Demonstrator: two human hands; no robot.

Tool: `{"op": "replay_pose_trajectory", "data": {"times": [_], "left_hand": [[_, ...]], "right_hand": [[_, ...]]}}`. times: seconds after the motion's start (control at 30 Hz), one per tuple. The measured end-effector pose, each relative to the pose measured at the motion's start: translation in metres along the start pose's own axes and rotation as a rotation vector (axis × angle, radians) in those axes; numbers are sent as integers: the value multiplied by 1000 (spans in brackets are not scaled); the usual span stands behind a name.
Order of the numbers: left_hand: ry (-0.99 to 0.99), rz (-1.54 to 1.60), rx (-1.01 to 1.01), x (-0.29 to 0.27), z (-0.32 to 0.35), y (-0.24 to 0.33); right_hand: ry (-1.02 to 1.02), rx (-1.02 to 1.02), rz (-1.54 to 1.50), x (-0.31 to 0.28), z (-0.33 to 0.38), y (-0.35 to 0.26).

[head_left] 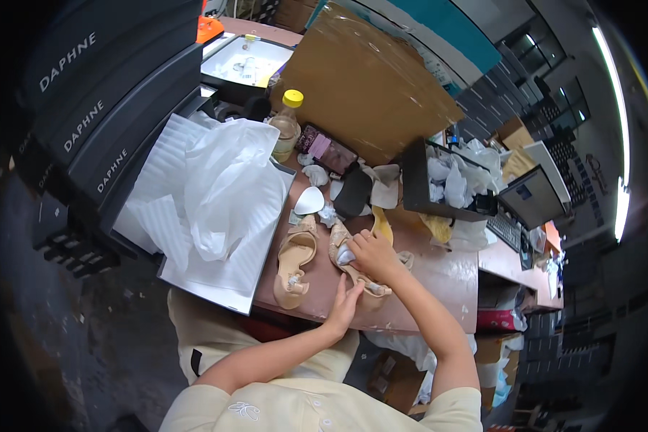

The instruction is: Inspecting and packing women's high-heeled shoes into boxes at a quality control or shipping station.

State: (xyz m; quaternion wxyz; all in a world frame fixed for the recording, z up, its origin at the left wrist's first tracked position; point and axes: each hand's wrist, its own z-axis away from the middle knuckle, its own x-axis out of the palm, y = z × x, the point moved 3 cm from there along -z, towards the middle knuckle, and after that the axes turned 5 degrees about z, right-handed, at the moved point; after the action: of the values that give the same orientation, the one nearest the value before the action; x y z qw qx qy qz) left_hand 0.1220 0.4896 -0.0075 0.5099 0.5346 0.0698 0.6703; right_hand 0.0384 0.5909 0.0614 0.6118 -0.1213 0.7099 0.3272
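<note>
Two beige open-toe sandals lie on a brown table point(439, 266). The left sandal point(295, 263) rests untouched beside an open shoe box. My right hand point(373, 253) presses a small pale wad point(345, 254) into the toe of the right sandal point(353, 263). My left hand point(345, 306) holds that same sandal at its heel end, near the table's front edge. A white oval insert point(309, 201) and crumpled paper bits point(317, 174) lie just beyond the shoes.
An open white shoe box point(216, 277) with foam sheet and plastic wrap point(227, 187) sits left. Dark stacked boxes point(101, 108) stand beyond it. A yellow-capped bottle point(288, 126), a large cardboard sheet point(360, 79), and a black bin of crumpled paper point(446, 180) stand behind.
</note>
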Motion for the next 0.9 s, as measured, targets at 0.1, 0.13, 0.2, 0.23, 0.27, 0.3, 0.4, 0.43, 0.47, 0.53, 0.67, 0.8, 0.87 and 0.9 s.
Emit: {"op": "replay_pose_trajectory", "data": {"times": [0.1,0.13,0.2,0.23,0.27,0.3,0.4,0.43,0.47,0.53,0.67,0.8,0.87,0.9], "left_hand": [[30,-146,128,0,-23,-10],[23,-95,163,-8,-30,-17],[54,-60,180,-19,-30,-16],[79,-104,183,-21,-30,-17],[107,-155,181,-20,-21,-5],[141,-202,186,-23,-18,5],[65,-116,219,-34,-25,3],[67,-153,231,-33,-20,5],[54,-192,239,-20,-9,22],[65,-259,271,-17,-4,25],[57,-261,261,-21,-9,18],[69,-271,301,-23,-9,27],[67,-268,307,-24,-9,30],[60,-264,309,-23,-9,32]], "right_hand": [[0,-50,78,8,-10,2],[18,-53,67,8,-10,2],[48,-49,-11,10,-10,2],[32,-30,-92,8,-8,4],[17,-6,-181,4,-5,5],[5,8,-269,-3,-6,5],[-12,71,-335,-33,-3,-6],[-4,82,-303,-36,-1,-10],[-16,129,-258,-34,1,-13],[-89,105,-197,-22,1,-17],[-104,33,-67,4,-7,-13],[-107,7,-15,22,-18,-10],[-102,15,-15,19,-21,-14],[-126,25,-15,14,-21,-15]]}}
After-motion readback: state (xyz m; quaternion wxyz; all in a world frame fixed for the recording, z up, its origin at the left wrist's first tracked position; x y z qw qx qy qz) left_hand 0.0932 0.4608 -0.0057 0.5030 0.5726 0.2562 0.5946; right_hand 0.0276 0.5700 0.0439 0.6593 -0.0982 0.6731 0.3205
